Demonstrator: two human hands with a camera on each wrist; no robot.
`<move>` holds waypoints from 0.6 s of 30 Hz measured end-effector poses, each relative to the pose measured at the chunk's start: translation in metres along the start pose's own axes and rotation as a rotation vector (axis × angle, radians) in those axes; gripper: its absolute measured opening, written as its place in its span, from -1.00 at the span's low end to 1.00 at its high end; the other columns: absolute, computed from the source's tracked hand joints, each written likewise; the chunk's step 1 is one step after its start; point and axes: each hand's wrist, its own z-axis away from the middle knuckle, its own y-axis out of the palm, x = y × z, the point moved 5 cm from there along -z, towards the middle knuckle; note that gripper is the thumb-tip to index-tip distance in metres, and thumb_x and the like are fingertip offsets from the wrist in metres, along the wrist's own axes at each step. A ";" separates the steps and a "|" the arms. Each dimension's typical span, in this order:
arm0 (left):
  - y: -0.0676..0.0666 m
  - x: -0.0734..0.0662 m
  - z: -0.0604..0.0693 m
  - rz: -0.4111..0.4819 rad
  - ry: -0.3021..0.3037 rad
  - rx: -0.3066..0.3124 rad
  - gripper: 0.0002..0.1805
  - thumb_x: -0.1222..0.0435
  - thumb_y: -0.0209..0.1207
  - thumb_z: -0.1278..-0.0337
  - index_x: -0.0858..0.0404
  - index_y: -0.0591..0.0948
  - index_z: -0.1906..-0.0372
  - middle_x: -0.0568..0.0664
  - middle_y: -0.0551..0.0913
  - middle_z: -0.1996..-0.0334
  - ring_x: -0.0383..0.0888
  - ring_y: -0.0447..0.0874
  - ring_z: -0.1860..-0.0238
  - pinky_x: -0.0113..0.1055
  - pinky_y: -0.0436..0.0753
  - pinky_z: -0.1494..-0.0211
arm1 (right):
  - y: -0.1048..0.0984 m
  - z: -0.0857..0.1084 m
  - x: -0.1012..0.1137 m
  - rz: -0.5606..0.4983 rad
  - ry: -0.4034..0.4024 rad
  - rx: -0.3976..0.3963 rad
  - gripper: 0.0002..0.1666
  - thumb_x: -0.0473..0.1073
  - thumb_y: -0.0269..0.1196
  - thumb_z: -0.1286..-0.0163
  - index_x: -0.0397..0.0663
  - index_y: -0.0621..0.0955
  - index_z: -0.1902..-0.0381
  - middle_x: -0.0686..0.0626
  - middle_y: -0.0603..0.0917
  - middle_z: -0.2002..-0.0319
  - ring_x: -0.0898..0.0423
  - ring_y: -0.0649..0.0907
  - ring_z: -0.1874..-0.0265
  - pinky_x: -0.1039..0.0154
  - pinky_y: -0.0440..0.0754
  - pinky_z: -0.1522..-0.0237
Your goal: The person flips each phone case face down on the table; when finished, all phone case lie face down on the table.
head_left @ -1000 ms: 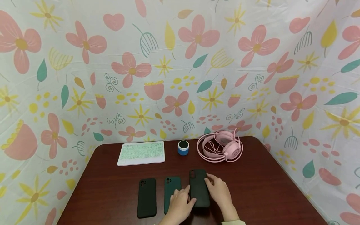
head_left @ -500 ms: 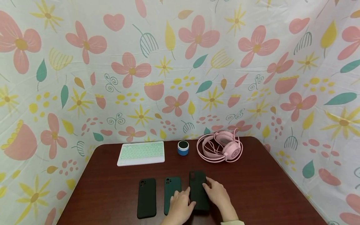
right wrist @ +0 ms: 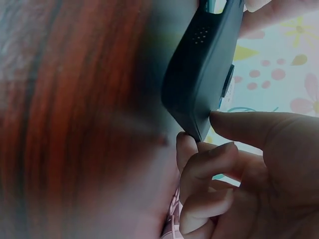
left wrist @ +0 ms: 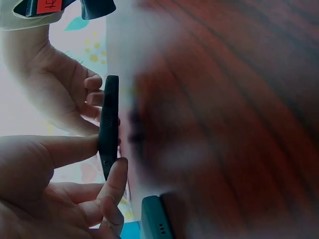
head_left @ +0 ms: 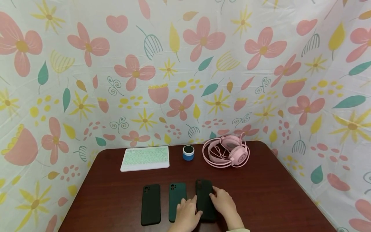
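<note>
A black phone case (head_left: 205, 201) lies between my two hands at the front of the table, back side up, with its camera cutout at the far left corner. My left hand (head_left: 186, 214) pinches its left side with thumb and index finger. On the opposite side my right hand (head_left: 223, 203) pinches the edge between thumb and fingers. In the left wrist view the case (left wrist: 110, 114) appears edge-on, just off the tabletop. The right wrist view shows speaker holes and a port slot in the end of the case (right wrist: 199, 74).
A teal phone case (head_left: 177, 193) lies left of the held one, partly behind my left hand. Farther left is another black phone case (head_left: 150, 204). Along the back stand a white keyboard (head_left: 145, 158), a small blue-and-white cylinder (head_left: 188, 153) and pink headphones (head_left: 226, 151).
The held black case has moved down and slightly toward the front edge, and my right hand has moved with it. My left hand has shifted only slightly. The other things stay put.
</note>
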 end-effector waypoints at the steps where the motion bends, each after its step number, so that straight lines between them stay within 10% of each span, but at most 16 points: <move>1: 0.001 0.000 0.000 -0.003 0.000 0.003 -0.37 0.13 0.31 -0.14 0.38 0.49 -0.24 0.07 0.61 0.28 -0.09 0.22 0.42 -0.19 0.19 0.35 | 0.001 0.000 0.000 0.004 0.007 0.005 -0.50 -0.15 0.26 -0.33 -0.32 0.56 -0.15 -0.33 0.61 0.00 -0.28 0.60 0.06 -0.21 0.51 0.15; 18: 0.009 0.007 -0.001 -0.026 -0.021 0.015 -0.38 0.11 0.32 -0.11 0.39 0.52 -0.20 0.11 0.62 0.25 -0.07 0.22 0.41 -0.18 0.21 0.34 | 0.010 0.001 -0.002 0.059 0.031 -0.003 -0.47 -0.12 0.30 -0.30 -0.29 0.57 -0.16 -0.36 0.58 0.03 -0.31 0.60 0.11 -0.21 0.51 0.17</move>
